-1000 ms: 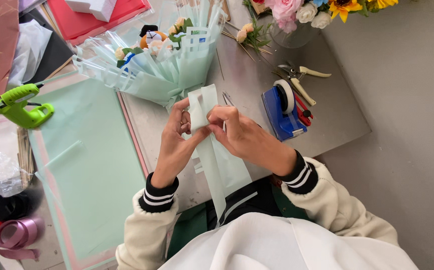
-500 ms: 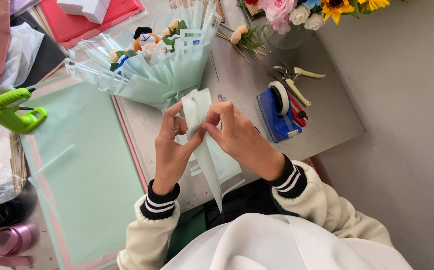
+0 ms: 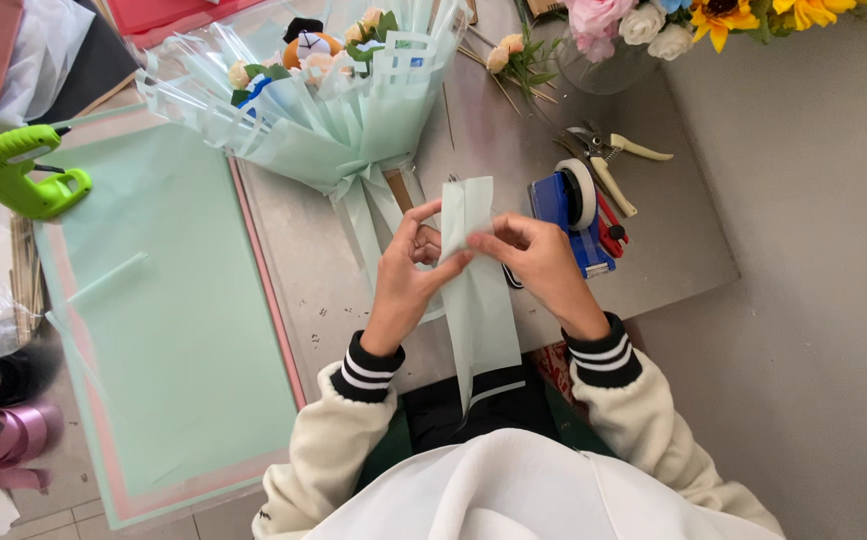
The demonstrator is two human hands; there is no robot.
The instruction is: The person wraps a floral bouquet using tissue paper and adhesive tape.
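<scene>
Head view: both hands, left hand [image 3: 405, 283] and right hand [image 3: 538, 262], pinch a mint paper strip [image 3: 478, 290] above the table edge [image 3: 593, 315].

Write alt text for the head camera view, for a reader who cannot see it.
Seen from above, a person's left hand and right hand pinch a long folded strip of pale green paper over a grey table. Behind it lies a wrapped bouquet; a blue tape dispenser and pruning shears sit to the right, a green glue gun far left.

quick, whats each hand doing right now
left hand: closed, pinching the pale green paper strip
right hand: closed, pinching the same strip
</scene>
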